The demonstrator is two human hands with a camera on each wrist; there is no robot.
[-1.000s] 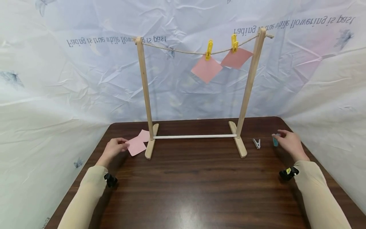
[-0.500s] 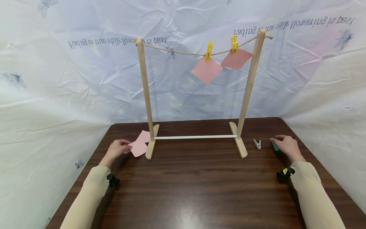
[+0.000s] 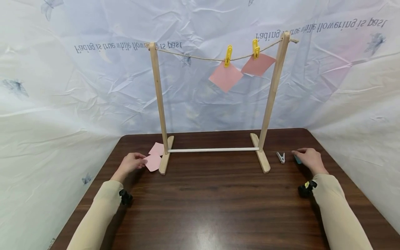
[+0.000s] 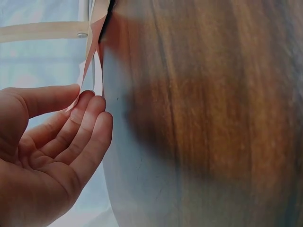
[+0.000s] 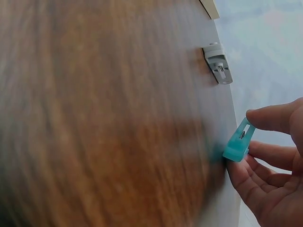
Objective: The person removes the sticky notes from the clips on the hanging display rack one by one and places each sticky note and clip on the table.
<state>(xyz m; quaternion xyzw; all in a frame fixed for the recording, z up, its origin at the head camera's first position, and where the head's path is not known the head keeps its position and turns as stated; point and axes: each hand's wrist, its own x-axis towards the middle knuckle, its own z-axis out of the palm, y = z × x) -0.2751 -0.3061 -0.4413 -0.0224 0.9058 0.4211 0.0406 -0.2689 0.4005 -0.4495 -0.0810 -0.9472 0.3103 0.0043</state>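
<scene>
At the left of the table my left hand (image 3: 132,163) pinches a pink square of paper (image 3: 153,163) by its edge, between thumb and fingertips. Another pink paper (image 3: 157,149) lies just behind it, beside the rack's left foot. In the left wrist view the held paper (image 4: 86,64) is seen nearly edge-on. On the right side, my right hand (image 3: 307,159) holds a teal clothespin (image 5: 238,142), thumb on one end and fingers under it, low over the tabletop. A grey clothespin (image 3: 281,157) lies to the left of that hand.
A wooden rack (image 3: 271,90) with a rope (image 3: 193,55) stands at the back of the brown table (image 3: 206,198). Two yellow clothespins (image 3: 228,55) hold two pink papers (image 3: 226,76) on the rope's right half. A white rod (image 3: 212,150) joins the feet.
My left hand has slid slightly right with the pink paper. My right hand has closed on the teal clothespin and shifted left toward the grey one.
</scene>
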